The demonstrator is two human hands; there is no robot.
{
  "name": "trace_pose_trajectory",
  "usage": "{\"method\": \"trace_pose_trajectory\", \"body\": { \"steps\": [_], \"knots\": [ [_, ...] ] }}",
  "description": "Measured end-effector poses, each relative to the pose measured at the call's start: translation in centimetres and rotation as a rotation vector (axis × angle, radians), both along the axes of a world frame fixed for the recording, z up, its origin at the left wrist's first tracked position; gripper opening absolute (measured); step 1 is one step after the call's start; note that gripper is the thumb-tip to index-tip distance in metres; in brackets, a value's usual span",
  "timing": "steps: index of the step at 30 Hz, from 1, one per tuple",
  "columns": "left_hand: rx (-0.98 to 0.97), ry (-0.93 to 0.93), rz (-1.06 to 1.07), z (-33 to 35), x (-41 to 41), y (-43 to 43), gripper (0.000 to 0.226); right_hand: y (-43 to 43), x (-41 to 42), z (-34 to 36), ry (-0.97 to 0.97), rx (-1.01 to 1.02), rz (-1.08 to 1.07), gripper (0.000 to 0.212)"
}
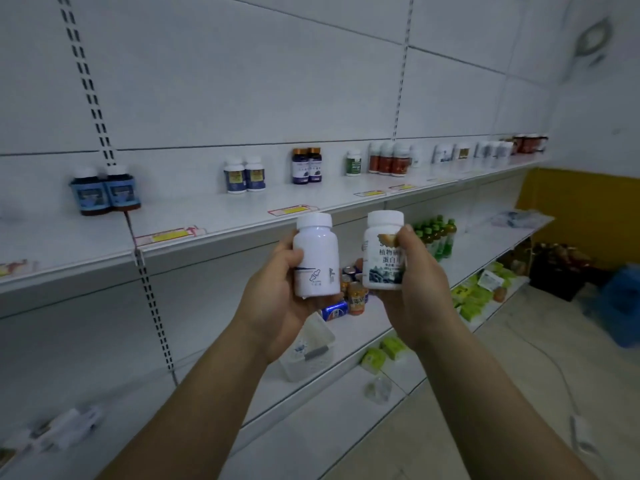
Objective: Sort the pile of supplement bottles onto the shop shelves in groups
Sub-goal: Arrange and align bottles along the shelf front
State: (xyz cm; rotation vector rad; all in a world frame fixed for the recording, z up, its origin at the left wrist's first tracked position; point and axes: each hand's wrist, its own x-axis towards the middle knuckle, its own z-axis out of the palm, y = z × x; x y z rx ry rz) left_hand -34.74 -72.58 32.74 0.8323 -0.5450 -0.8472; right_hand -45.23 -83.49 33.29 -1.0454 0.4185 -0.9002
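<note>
My left hand [273, 292] grips a plain white bottle [317, 254] with a small blue mark, held upright in front of me. My right hand [415, 282] grips a second white bottle [381, 251] with Chinese print and a mountain picture. Both sit just below the front edge of the top shelf [207, 220]. On that shelf bottles stand in groups: two blue-label bottles [104, 192], two white-and-blue bottles [244, 174], two dark bottles [306, 165], one green-label bottle [353, 163], three red-label bottles [388, 159], and several white ones farther right [450, 153].
The lower shelves hold green drink bottles [436, 237], cans [353, 292], a clear plastic box [308, 355] and green packets [474, 296]. A dark crate [557, 268] and a blue bag [623, 303] sit on the floor at right. Price tags [169, 234] line the shelf edge.
</note>
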Motion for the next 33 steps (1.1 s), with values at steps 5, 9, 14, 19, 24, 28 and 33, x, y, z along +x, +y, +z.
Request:
{"method": "trace_pose_trajectory", "body": {
  "steps": [5,9,14,19,24,28,33],
  "knots": [
    [0.014,0.004,-0.060,-0.6,2.0,-6.2,0.031,-4.9,1.6,-0.2,0.003,0.025,-0.041,0.027],
    [0.017,-0.005,-0.097,-0.5,4.3,-11.6,0.028,-9.5,3.9,0.0,0.021,0.021,-0.085,0.033],
    [-0.032,0.000,-0.158,0.4,7.4,-18.0,0.030,-15.5,6.8,1.1,0.039,-0.008,-0.128,0.029],
    [-0.022,-0.044,-0.189,0.3,9.3,-23.3,0.035,-20.2,8.4,1.6,0.019,-0.030,-0.145,0.029],
    [-0.030,-0.080,-0.193,0.5,9.3,-28.1,0.037,-25.1,8.5,1.7,0.013,-0.018,-0.168,0.026],
    [-0.027,-0.094,-0.185,0.9,7.5,-32.8,0.035,-30.0,6.7,1.7,0.005,-0.040,-0.170,0.028],
    [-0.003,-0.116,-0.147,0.7,2.9,-40.7,0.035,-37.6,2.1,1.9,0.020,-0.077,-0.191,0.024]
  ]
}}
